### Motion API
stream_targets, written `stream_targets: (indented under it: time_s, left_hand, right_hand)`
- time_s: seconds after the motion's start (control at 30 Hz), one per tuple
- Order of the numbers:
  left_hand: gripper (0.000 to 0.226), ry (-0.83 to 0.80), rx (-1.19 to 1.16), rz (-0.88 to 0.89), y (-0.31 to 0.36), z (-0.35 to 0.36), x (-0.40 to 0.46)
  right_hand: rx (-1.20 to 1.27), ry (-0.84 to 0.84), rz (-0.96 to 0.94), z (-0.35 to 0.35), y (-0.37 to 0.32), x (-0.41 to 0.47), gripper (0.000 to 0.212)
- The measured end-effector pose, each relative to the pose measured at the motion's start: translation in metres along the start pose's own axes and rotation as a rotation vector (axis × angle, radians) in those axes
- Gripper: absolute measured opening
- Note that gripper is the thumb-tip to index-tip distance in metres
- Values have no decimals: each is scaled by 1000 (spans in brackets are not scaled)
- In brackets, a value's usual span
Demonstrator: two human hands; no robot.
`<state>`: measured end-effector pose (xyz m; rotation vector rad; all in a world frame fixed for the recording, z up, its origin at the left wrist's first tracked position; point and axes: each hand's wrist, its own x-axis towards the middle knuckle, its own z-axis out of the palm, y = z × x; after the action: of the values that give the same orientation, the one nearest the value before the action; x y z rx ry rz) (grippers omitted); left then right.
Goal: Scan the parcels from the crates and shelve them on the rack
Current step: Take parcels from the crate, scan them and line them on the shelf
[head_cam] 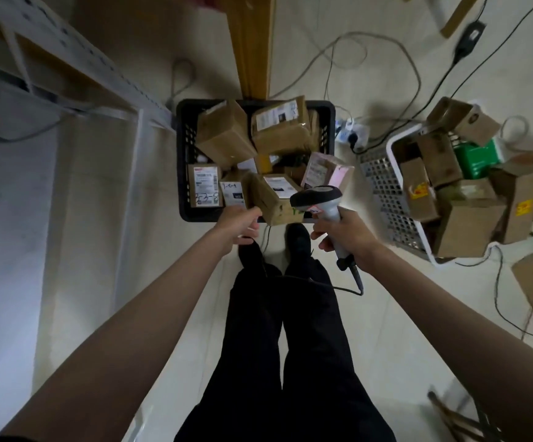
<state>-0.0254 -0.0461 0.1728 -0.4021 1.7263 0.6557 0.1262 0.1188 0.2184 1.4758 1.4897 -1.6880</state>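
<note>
A: Start at the fingers. What is the left hand (243, 224) doing?

B: Its fingers are curled against the near end of a brown parcel (271, 199), gripping it. The parcel is tilted, its white label facing up, and it sits over the near rim of the black crate (185, 186), at about twelve o'clock from the person's shoes.

A: And the right hand (345, 237)?

B: Clamped round the handle of a grey scanner (322, 202). The dark head of the scanner is just beside the parcel's label, at roughly three o'clock from it. A black cable (359, 283) runs from the bottom of the handle down toward the trousers.

A: What else is in the black crate?

B: More brown boxes, heaped loosely. A large one leans at eleven o'clock, another with a white label at one o'clock, a small box with handwriting on its label at nine o'clock, and a pinkish wrapped packet (325, 170) at three o'clock.

A: Further out?

B: A white crate (386, 193) at three o'clock, tipped and piled with boxes, one of them green (475, 161). The white rack (137, 148) stands at nine o'clock. A power strip (351, 134) lies between the two crates, and loose cables cross the pale floor at one and two o'clock
</note>
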Motion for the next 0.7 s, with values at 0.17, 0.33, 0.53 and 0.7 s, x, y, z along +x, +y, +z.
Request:
stream_targets:
  time_s: [0.17, 0.33, 0.53, 0.7]
  left_hand:
    - [31, 10, 4, -82, -4, 25, 77]
    - [68, 25, -77, -200, -3, 47, 138]
    - [72, -10, -155, -240, 0, 77, 181]
    - [65, 1, -214, -256, -2, 84, 189]
  right_hand:
    - [-21, -23, 35, -3, 30, 62, 20]
    - [-8, -24, 60, -6, 53, 113, 20]
    - [-5, -25, 63, -14, 67, 155, 20]
    - [43, -8, 60, -21, 66, 169, 20]
